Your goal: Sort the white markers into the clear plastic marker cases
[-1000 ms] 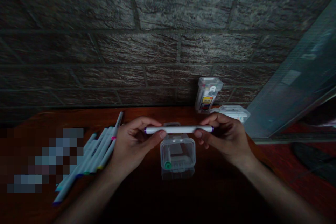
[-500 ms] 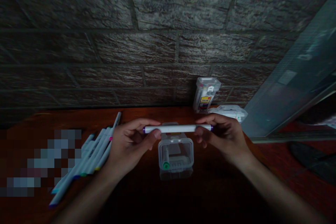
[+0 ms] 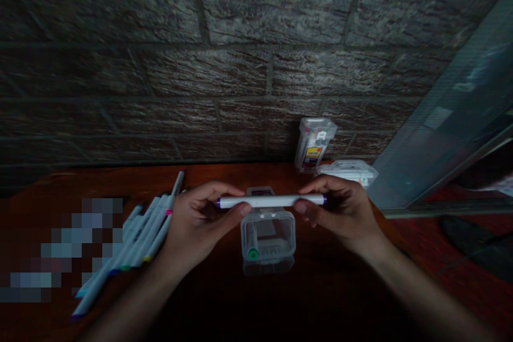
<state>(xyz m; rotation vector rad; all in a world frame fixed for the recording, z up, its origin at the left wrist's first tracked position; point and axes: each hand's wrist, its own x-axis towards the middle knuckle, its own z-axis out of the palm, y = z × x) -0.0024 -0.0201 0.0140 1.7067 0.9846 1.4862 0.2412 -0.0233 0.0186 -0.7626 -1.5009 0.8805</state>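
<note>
I hold a white marker with purple ends [image 3: 270, 201] level in front of me. My left hand [image 3: 199, 222] pinches its left end and my right hand [image 3: 340, 211] pinches its right end. Right below the marker stands a small clear plastic box [image 3: 267, 243], open at the top, with one green-capped marker inside it. Both hands hover just above the box.
Several white markers [image 3: 134, 243] lie in a loose row on the dark wooden table [image 3: 340, 288], left of my left hand. A clear marker case [image 3: 313, 144] stands upright against the stone wall, another clear case [image 3: 348, 172] lies flat beside it. A glass pane [image 3: 449, 133] leans at right.
The marker and both hands have sunk very slightly toward the box. Nothing else has moved.
</note>
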